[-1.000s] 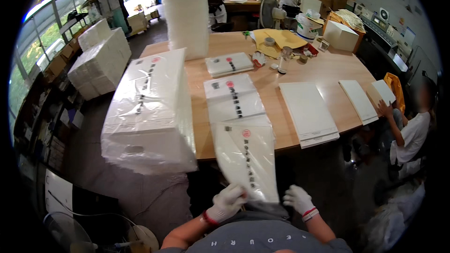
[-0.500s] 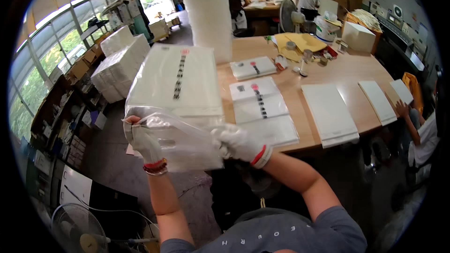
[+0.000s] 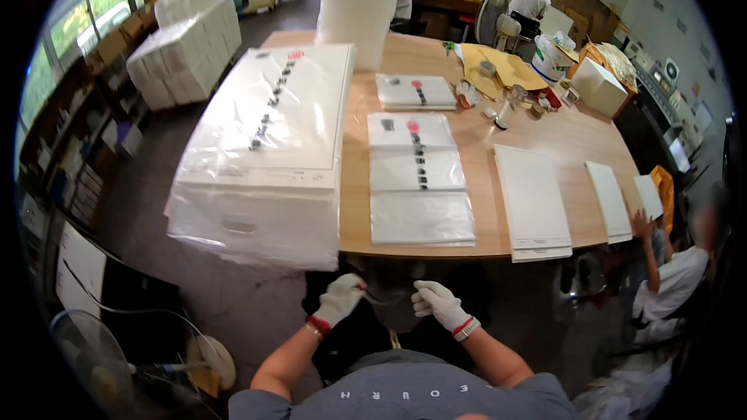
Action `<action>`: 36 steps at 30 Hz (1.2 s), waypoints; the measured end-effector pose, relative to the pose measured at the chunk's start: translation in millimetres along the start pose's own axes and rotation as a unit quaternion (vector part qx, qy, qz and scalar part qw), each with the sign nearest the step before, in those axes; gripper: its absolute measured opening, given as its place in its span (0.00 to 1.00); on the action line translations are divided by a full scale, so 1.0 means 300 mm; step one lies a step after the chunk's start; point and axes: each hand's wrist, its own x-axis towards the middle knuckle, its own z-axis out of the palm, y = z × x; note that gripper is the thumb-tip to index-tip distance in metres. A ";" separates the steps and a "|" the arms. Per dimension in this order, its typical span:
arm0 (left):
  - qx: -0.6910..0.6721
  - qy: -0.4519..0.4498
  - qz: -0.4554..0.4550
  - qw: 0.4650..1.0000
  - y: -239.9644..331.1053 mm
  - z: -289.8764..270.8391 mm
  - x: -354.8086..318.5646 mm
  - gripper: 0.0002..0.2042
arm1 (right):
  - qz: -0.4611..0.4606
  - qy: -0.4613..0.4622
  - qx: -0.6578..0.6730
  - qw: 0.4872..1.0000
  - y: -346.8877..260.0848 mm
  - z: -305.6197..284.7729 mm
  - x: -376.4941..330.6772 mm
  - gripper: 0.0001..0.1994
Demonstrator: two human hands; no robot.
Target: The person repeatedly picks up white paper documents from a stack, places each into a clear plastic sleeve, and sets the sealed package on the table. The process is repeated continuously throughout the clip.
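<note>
1. Left hand [image 3: 338, 299] and right hand [image 3: 441, 305], gloved: numbed touch might let thin plastic slip. Held apart short of the table [image 3: 482, 155], fingers curled inward, forearms [image 3: 284, 362] rising from 7 and 5 o'clock; whether either pinches anything, I cannot tell.
2. Bags [image 3: 420, 214], 12 o'clock: slick, likely to slide if brushed.
3. Stack [image 3: 261, 155], 11 o'clock: loose film [image 3: 249, 253] overhangs the edge; a snagged wrist could drag packs askew.
4. Boards [image 3: 537, 202], 2 o'clock: protruding ends, exposed to knocks.
</note>
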 end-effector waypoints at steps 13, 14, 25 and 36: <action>0.278 0.010 0.128 0.952 0.220 0.308 0.720 0.10 | 0.013 0.080 0.029 0.996 0.024 -0.181 -0.067 0.21; 0.242 -0.057 0.081 0.965 0.185 0.301 0.765 0.10 | 0.014 0.052 0.032 0.998 0.004 -0.172 -0.044 0.21; 0.296 -0.075 0.153 0.940 0.245 0.229 0.817 0.08 | -0.154 0.152 0.058 0.974 -0.326 -0.090 0.507 0.12; -0.226 -0.032 -0.135 0.964 0.440 0.164 0.920 0.05 | -0.549 0.294 -0.382 0.683 -0.413 -0.092 0.355 0.15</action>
